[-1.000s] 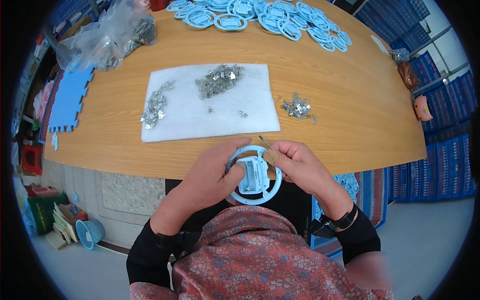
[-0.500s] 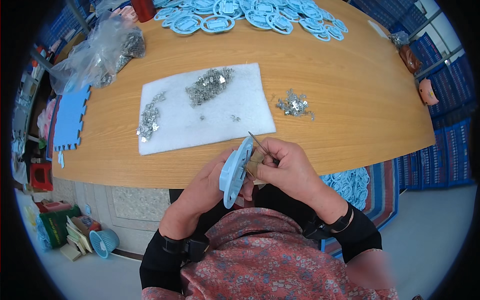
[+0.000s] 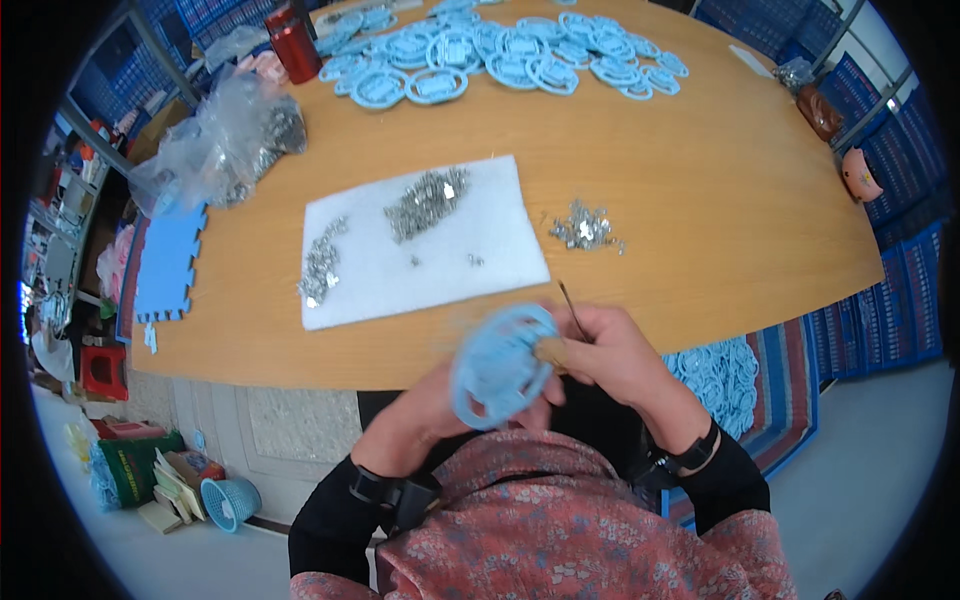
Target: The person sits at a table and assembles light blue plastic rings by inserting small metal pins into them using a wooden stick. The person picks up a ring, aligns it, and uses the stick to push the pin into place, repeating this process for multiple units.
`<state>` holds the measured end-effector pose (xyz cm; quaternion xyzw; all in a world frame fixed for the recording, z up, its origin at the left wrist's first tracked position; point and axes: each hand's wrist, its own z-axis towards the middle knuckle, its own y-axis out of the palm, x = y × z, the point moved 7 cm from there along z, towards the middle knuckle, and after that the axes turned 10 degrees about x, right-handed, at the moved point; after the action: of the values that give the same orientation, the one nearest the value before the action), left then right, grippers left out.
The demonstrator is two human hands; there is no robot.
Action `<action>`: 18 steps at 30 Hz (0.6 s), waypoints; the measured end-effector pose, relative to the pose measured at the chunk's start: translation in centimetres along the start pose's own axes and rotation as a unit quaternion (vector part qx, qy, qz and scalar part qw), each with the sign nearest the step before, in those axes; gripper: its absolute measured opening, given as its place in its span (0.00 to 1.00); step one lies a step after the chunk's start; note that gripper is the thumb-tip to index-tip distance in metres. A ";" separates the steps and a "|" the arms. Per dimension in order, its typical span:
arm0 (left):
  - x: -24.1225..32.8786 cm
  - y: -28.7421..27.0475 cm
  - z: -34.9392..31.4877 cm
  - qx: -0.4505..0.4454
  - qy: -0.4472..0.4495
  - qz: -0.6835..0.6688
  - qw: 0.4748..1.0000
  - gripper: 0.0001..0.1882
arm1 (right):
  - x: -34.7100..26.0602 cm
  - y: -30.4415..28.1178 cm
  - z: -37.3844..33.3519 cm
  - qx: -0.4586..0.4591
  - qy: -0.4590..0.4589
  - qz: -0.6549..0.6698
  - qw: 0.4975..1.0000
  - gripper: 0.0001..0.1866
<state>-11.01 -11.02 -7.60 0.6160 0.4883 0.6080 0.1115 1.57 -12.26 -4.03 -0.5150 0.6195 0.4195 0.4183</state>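
My left hand (image 3: 425, 402) is closed around a light blue oval plastic part (image 3: 497, 370), which is smeared by motion in front of my lap. In my right hand (image 3: 620, 350) is a thin, dark, pointed metal tool (image 3: 572, 308), its tip pointing up and away. A brown covering (image 3: 550, 350) wraps the right thumb, which lies against the part's edge. Beyond my hands, a white padded sheet (image 3: 490, 275) bears a heap of small silvery metal pieces (image 3: 428, 203) and a smaller heap at its left. Another small heap of metal pieces (image 3: 585, 228) lies directly on the table.
Many similar blue parts (image 3: 520, 55) cover the far side of the wooden table (image 3: 700, 190), with a red flask (image 3: 292, 45) beside them. Clear plastic bags (image 3: 220, 145) and a blue foam mat (image 3: 165, 262) sit at the left. More blue parts (image 3: 715, 385) lie below, right.
The blue part has turned from edge-on to showing its broad face. My right hand has shifted slightly right, and the tool's tip now stands farther from the part. The view has moved a little.
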 end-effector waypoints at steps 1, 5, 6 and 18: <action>0.2 1.4 0.0 0.002 -0.013 0.057 0.998 0.34 | -0.4 -0.5 -0.8 -0.030 0.019 -0.019 0.999 0.16; 1.2 3.5 1.8 0.025 -0.065 0.240 0.968 0.30 | 1.6 -10.1 -5.0 0.089 0.024 0.000 0.996 0.12; 2.4 2.8 2.3 0.031 -0.024 0.307 0.951 0.29 | 1.7 -13.1 -6.6 0.125 0.007 0.003 0.992 0.10; 22.1 -10.4 10.0 0.330 0.242 0.642 0.649 0.17 | 19.3 -45.4 -24.5 0.617 -0.064 -0.249 0.743 0.18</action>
<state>-12.08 15.01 -3.40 0.6027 0.1493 0.4538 -0.6392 42.08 -46.43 -19.15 -0.2521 0.5643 -0.1420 0.7732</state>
